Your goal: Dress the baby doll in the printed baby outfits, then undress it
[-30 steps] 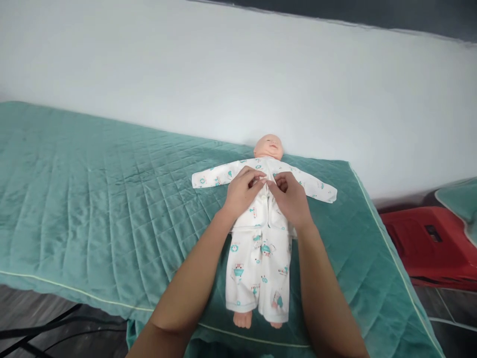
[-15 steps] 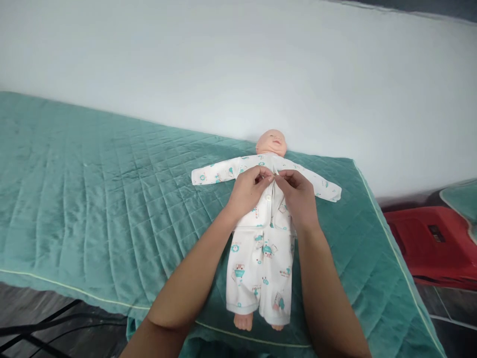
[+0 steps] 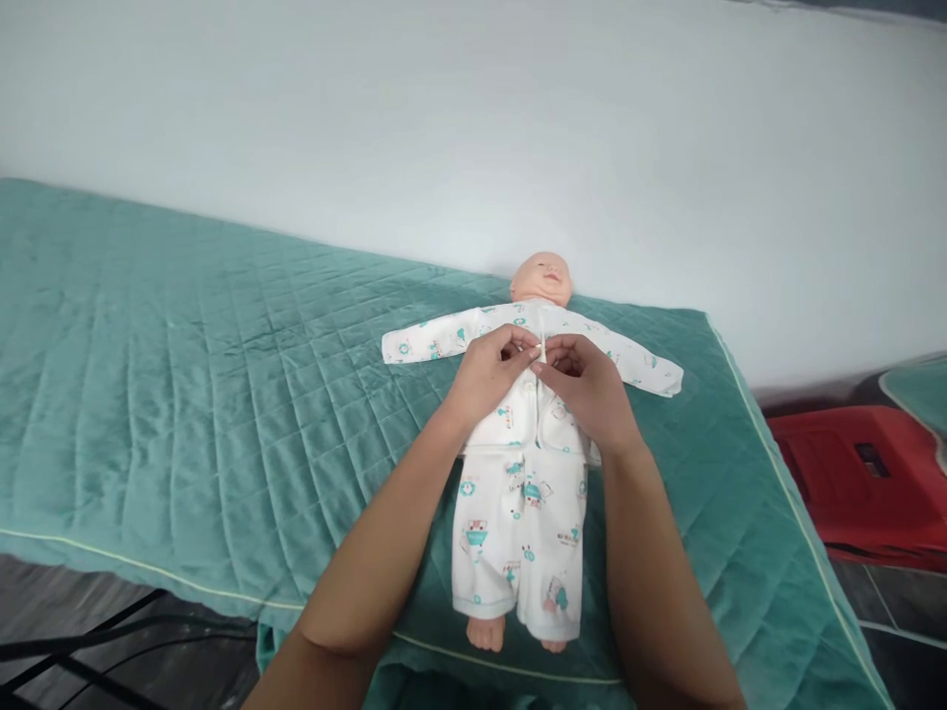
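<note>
A baby doll (image 3: 543, 278) lies on its back, dressed in a white printed jacket (image 3: 503, 426) and matching white trousers (image 3: 484, 532). Its sleeves stretch out to both sides, and its feet show below the trouser hems. On the chest, my left hand (image 3: 494, 370) pinches the edge of the jacket's front opening between thumb and fingers. My right hand (image 3: 588, 385) pinches the opposite edge, its fingertips close against those of the left. A small button seems to sit between them, largely hidden by the fingers. Below my hands the two front edges lie side by side.
A green quilted cover (image 3: 222, 394) lies under the doll, with pale piping along its edge. Behind it rises a white wall (image 3: 444, 128). A red plastic seat (image 3: 865, 483) stands to the right, and black metal legs (image 3: 81, 646) show at lower left.
My right fingers have shifted slightly down and left, closer to the left fingertips. The jacket's front edges now lie nearer each other at the chest. The camera view has moved slightly.
</note>
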`<state>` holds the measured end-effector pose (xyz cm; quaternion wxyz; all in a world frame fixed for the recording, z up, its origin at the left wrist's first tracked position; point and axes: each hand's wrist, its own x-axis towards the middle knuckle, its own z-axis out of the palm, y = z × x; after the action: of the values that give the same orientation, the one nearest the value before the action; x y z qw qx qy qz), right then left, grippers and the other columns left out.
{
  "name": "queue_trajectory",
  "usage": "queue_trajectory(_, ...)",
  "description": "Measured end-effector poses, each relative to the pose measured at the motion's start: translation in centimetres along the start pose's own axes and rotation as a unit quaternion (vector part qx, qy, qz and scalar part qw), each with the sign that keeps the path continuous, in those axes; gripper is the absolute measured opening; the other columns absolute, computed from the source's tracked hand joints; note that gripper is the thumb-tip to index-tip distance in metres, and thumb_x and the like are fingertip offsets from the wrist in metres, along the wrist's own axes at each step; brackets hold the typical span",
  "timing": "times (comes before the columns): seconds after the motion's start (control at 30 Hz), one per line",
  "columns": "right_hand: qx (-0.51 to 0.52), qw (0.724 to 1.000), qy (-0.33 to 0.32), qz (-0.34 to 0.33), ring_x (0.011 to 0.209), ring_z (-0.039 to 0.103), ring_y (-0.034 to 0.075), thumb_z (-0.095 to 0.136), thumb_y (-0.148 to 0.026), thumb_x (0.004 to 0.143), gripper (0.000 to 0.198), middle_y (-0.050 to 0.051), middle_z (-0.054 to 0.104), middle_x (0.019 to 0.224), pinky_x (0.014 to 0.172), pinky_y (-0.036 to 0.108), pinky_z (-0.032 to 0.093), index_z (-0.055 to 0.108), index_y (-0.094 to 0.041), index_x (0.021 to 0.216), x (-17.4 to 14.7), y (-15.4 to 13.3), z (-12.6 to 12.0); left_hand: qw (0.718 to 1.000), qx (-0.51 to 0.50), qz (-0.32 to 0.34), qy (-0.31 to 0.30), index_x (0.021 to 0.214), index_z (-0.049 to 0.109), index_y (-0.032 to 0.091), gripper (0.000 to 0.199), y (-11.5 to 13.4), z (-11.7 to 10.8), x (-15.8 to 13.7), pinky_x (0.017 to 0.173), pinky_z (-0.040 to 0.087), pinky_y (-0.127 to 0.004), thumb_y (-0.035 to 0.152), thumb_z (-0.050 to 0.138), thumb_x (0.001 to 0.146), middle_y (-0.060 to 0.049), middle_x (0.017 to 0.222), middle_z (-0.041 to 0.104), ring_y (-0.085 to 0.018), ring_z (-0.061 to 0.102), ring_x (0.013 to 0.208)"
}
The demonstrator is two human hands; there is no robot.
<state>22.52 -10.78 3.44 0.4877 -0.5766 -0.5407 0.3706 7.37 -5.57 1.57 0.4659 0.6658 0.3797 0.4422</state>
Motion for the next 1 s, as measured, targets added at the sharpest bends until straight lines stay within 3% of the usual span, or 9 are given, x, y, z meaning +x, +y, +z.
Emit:
queue_trajectory(0.17,-0.052,0.999,0.002,0.013,0.068,0.056,0.013,0.075,-0.030,0.075,0.033,-0.003,0.065,0.082,0.068,0.030,0.045,0.062,-0.021,0.104,-0.14,-0.35,0.40,1.000,-0.016,-0.004,-0.002,0.091,0.065,0.019,0.008,-0.24,-0.04,0.01,0.069,0.044,-0.025,0.024,0.064,0.085,0.001,0.079,0.063,-0.011,0.056,0.072)
queue_trajectory(0.37,-0.080,0.997,0.009,0.011,0.070,0.060,0.014,0.075,-0.028,0.074,0.034,-0.003,0.067,0.079,0.070,0.030,0.046,0.060,-0.021,0.104,-0.13,-0.48,0.54,0.999,-0.042,0.006,-0.008,0.100,0.064,0.019,0.015,-0.51,-0.06,-0.07,0.077,0.046,-0.026,0.019,0.062,0.085,-0.002,0.094,0.066,-0.011,0.059,0.081)
queue_trajectory(0.53,-0.078,0.997,0.004,0.015,0.071,0.060,0.014,0.075,-0.027,0.074,0.035,-0.003,0.066,0.080,0.069,0.030,0.046,0.060,-0.022,0.104,-0.19,-0.50,0.34,0.995,-0.092,0.000,-0.026,0.104,0.065,0.019,0.019,-0.86,-0.27,-0.06,0.079,0.045,-0.026,0.026,0.065,0.086,-0.002,0.094,0.066,-0.012,0.060,0.085)
queue_trajectory(0.83,-0.082,0.997,0.001,0.012,0.070,0.060,0.014,0.077,-0.029,0.073,0.037,-0.003,0.067,0.080,0.069,0.030,0.047,0.061,-0.022,0.105,-0.05,-0.45,0.16,0.973,-0.208,-0.082,-0.057,0.096,0.064,0.018,0.024,-0.08,-0.50,0.77,0.062,0.038,-0.022,0.026,0.075,0.077,0.002,0.076,0.062,-0.008,0.051,0.063)
queue_trajectory(1.0,-0.094,0.996,-0.002,0.008,0.071,0.061,0.014,0.076,-0.029,0.074,0.036,-0.002,0.068,0.080,0.068,0.030,0.047,0.060,-0.022,0.106,-0.08,-0.46,0.15,0.979,-0.182,-0.063,-0.068,0.097,0.062,0.018,0.022,-0.30,-0.57,0.79,0.063,0.038,-0.023,0.029,0.073,0.080,0.002,0.078,0.062,-0.008,0.051,0.065)
